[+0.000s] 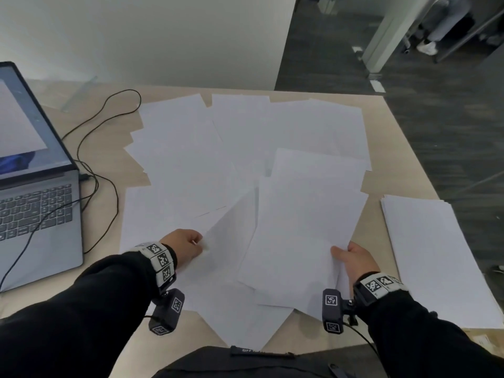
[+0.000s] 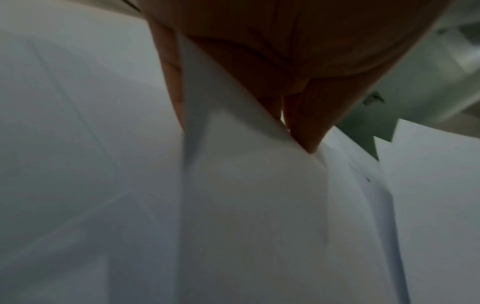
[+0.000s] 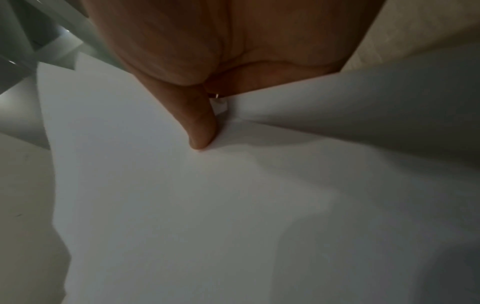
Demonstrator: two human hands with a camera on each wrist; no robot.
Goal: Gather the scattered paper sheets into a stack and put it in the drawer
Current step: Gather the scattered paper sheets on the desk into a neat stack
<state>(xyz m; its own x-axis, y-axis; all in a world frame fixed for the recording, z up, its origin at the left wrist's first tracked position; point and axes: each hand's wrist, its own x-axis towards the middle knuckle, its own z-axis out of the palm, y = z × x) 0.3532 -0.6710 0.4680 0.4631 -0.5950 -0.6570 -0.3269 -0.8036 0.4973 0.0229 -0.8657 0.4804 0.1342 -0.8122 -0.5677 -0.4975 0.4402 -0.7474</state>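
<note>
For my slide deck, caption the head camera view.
Left hand and right hand each grip loose paper sheets scattered over a table beside a laptop.

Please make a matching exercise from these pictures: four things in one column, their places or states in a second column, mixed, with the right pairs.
Things:
1. laptop
2. neat paper stack
3. left hand
4. black cable

Places or states:
A. pinching a sheet's corner
B. table's right edge
C. open, on the left
D. looping beside the laptop

Pairs: 1-C, 2-B, 3-A, 4-D
</note>
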